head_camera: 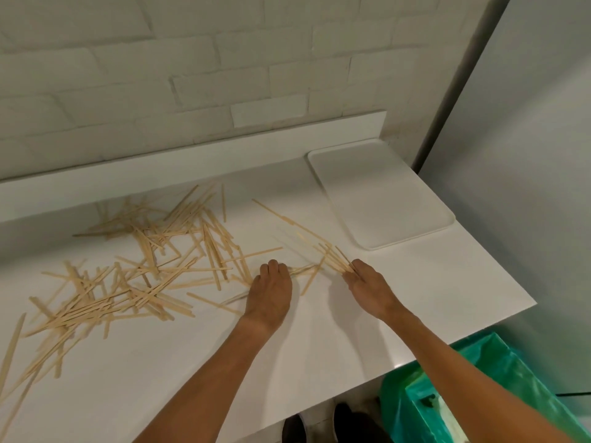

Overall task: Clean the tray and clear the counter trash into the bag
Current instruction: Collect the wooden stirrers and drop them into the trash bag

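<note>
Fingers of right hand touch sticks near tray.

The sticks strewn over the left and middle of the counter are pale tan, plain raw wood with no marking. The counter is plain white, and its raised back ledge is the same white. The tray at the far right is white too, unpatterned. The wall behind is painted white in a brick pattern. The bag at the near right is translucent green. The tall panel on the right is flat grey. The shoes are black.
</note>
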